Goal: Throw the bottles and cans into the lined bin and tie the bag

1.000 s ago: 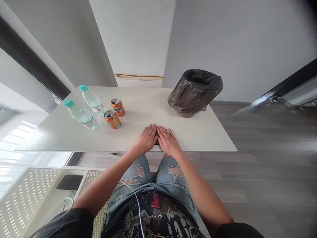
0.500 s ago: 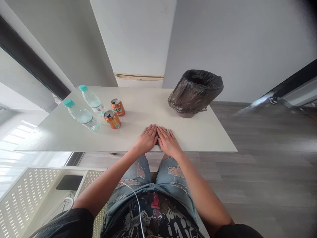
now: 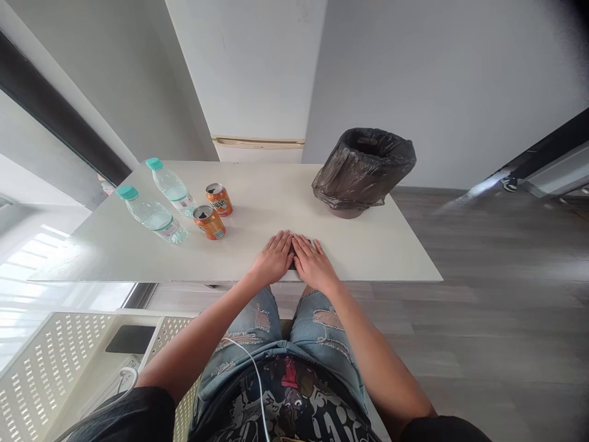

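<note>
My left hand (image 3: 273, 259) and my right hand (image 3: 313, 262) lie flat side by side at the front edge of the white table (image 3: 257, 184), fingertips close together. Under them is a dark flat object (image 3: 292, 261), mostly covered. To the left stand two orange cans, one nearer (image 3: 210, 223) and one behind it (image 3: 219, 200). Beyond them are two clear bottles with teal caps, a front one (image 3: 154, 216) and a rear one (image 3: 172, 189). On the right is a bin lined with a dark plastic bag (image 3: 363, 172).
At the lower left, beside my left arm, is a white perforated rack (image 3: 55, 362) holding a dark flat item (image 3: 130, 339). A white cable (image 3: 257, 380) runs over my lap. Walls stand behind the table.
</note>
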Demonstrator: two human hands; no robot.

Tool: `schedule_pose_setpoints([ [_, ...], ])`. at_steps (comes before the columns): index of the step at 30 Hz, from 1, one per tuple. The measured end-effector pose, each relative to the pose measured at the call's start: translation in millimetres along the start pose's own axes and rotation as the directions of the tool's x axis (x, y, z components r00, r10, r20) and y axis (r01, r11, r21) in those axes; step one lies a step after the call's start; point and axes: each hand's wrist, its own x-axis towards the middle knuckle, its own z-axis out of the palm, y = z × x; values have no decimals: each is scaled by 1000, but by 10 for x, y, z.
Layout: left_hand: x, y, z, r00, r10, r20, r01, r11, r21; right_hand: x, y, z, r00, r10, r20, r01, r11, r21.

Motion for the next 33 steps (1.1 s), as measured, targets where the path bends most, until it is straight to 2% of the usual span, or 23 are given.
schedule_pose_setpoints([
  [25, -6, 11, 5, 1000, -3, -1, 3, 1000, -18, 2, 5, 9, 1000, 7, 10, -7, 1000, 3],
  [28, -10, 4, -24, 1000, -16, -8, 15, 996, -87, 0, 2, 21, 1000, 9, -4, -9, 1000, 6],
  [30, -18, -37, -55, 997, -56, -47, 46, 980, -196, -1, -2, 21, 1000, 9, -8, -8, 1000, 19],
  [33, -28, -162, -101, 967, -215, -136, 130, 878, -461, -12, 5, 5, 1000, 11, -22, -9, 997, 71],
])
